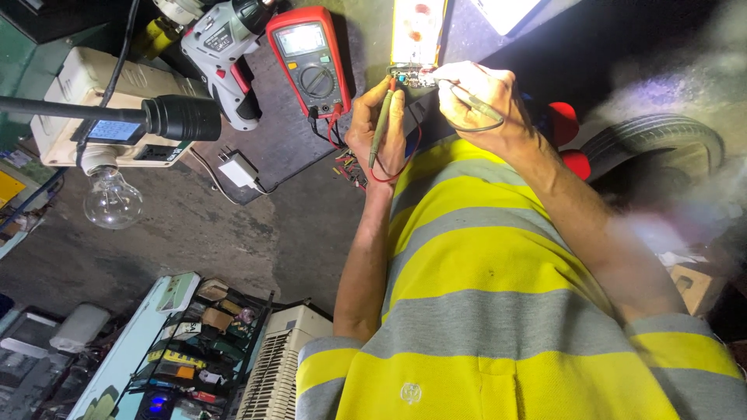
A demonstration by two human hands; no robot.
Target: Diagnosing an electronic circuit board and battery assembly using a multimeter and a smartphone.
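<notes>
Beyond a yellow-striped shirt [482, 257], the left hand [379, 128] pinches one probe [381, 124] lengthwise and the right hand [475, 97] grips another, both tips meeting a small circuit board [412, 75] just beside a red multimeter [309, 58].

A dark grey workbench [233, 225] carries everything, with a darker mat [280, 144] laid on it; the red multimeter [310, 58] lies on that mat, face up, its red and black leads trailing from its lower edge; just left of the multimeter lies a grey and white cordless drill [226, 54]; below the drill, at the mat's edge, sits a small white plug adapter [238, 169]; further left of the multimeter rests a cream-coloured box [85, 105]; right of the multimeter lies a lit strip panel [419, 31].
</notes>
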